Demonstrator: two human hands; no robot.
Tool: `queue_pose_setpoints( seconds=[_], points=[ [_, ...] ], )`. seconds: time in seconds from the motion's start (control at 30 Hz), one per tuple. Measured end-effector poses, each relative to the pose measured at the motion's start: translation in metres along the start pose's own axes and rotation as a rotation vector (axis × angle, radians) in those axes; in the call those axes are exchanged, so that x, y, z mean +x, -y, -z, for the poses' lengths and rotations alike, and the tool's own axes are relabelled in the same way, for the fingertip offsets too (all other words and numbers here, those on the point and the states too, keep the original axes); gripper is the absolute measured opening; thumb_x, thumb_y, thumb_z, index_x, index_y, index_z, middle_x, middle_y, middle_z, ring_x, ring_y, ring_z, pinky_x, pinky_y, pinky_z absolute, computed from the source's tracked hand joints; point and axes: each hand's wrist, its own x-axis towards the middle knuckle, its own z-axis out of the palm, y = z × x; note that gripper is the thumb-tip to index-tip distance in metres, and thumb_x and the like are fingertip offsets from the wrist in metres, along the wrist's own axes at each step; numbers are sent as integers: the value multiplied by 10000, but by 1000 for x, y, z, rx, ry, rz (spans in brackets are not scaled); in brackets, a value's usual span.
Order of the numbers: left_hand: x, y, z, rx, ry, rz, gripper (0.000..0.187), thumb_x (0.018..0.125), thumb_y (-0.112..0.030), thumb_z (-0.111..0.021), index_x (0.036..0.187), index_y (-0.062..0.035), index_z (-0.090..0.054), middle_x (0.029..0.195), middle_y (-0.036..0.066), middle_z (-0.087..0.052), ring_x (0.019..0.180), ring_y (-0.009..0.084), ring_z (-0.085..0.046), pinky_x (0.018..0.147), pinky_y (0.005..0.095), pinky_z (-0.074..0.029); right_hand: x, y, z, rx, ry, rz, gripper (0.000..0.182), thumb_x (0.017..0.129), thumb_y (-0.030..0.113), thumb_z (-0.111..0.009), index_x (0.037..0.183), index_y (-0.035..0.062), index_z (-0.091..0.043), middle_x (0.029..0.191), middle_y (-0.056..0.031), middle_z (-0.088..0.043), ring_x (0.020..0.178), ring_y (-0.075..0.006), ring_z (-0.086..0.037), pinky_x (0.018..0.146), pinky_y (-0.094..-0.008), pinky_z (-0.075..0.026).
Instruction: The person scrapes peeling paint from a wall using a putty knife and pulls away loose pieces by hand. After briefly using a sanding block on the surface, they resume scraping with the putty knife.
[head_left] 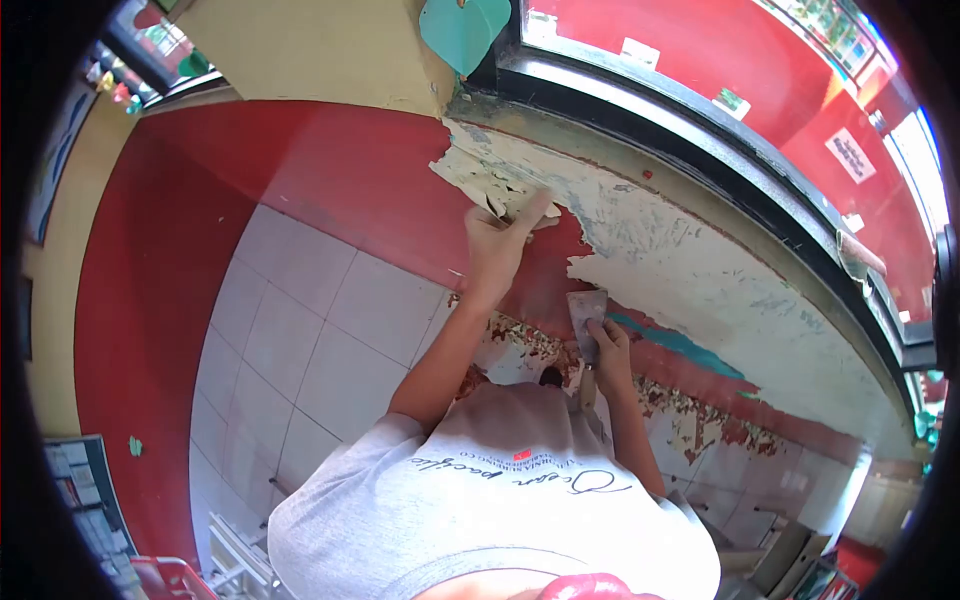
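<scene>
My left hand [495,250] is up at the wall, its fingers closed on a loose, curling flap of peeling paint [505,192]. The flap's pale underside shows, with small tears in it. In my right hand [612,355] is a paint scraper [588,308], held upright close in front of my chest, its flat blade pointing up toward the wall. Near the blade, the ragged edge of the red paint [545,280] meets the stripped, whitish wall patch [680,235] below the window.
A dark window frame [640,95] and sill run along the top right. Paint flakes [700,420] litter the tiled floor [340,340] along the wall's foot. A teal heart-shaped decoration [464,35] hangs beside the window. A red chair [170,578] stands at the lower left.
</scene>
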Motion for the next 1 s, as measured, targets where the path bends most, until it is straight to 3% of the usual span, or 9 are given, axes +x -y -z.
queue_pose_setpoints(
  seconds=[0.23, 0.33, 0.4, 0.53, 0.6, 0.63, 0.7, 0.93, 1.0],
  points=[
    [-1, 15, -8, 99, -94, -112, 203, 874, -111, -702, 928, 81, -661, 887, 108, -679, 742, 147, -661, 667, 300, -589, -16, -4, 5, 942, 183, -583, 184, 936, 157, -582, 1073, 36, -569, 871, -69, -604, 699, -145, -546, 607, -263, -470],
    [-1, 20, -8, 117, -113, -187, 169, 881, -87, -679, 920, 76, -658, 867, 102, -669, 724, 152, -655, 646, 309, -593, -46, 11, -2, 597, 150, -466, 195, 948, 168, -567, 1074, 19, -551, 879, -90, -595, 664, -154, -560, 588, -269, -494],
    [4, 27, -9, 48, -101, -269, 137, 881, -66, -667, 894, 70, -654, 838, 94, -664, 688, 146, -647, 600, 305, -594, -63, 39, -6, 154, 212, -179, 194, 980, 209, -527, 1089, 52, -499, 794, -76, -594, 587, -141, -584, 494, -278, -477],
    [9, 38, -4, 102, -80, -335, 113, 881, -49, -656, 873, 63, -652, 807, 88, -659, 640, 141, -634, 547, 300, -588, -53, 59, 11, -82, 276, -10, 196, 987, 216, -523, 1074, 42, -497, 690, -65, -584, 442, -154, -529, 441, -285, -455],
    [11, 39, -6, 67, -102, -388, 116, 880, -51, -657, 864, 63, -650, 776, 83, -652, 604, 135, -622, 516, 293, -579, -39, 65, 6, -451, 226, 448, 192, 972, 166, -546, 1065, 11, -483, 648, -90, -607, 416, -170, -542, 459, -295, -466],
    [12, 39, -5, 78, -95, -390, 116, 880, -51, -657, 864, 63, -650, 776, 83, -652, 604, 135, -622, 516, 293, -579, -37, 77, -3, -439, 226, 448, 192, 972, 166, -546, 1065, 11, -483, 648, -90, -607, 416, -170, -542, 459, -295, -466],
    [11, 40, -3, 111, -92, -398, 124, 880, -58, -659, 851, 62, -647, 759, 80, -646, 602, 134, -620, 512, 294, -577, -38, 105, -23, -711, 144, 859, 246, 928, 124, -586, 1065, -58, -492, 741, -205, -631, 596, -354, -625, 539, -451, -469],
    [11, 36, -3, 162, -64, -400, 148, 888, -76, -661, 827, 57, -640, 741, 78, -640, 601, 130, -615, 520, 291, -575, -20, 126, -61, -490, -22, 943, 271, 911, 112, -602, 1093, -50, -482, 788, -269, -631, 711, -447, -644, 603, -488, -492],
    [7, 35, -5, 224, -104, -375, 160, 910, -94, -630, 807, 28, -633, 720, 67, -632, 593, 137, -610, 510, 276, -531, -12, 121, -55, -712, -185, 1100, 266, 913, 134, -610, 1062, -53, -495, 796, -277, -632, 709, -445, -645, 603, -495, -492]
  ],
)
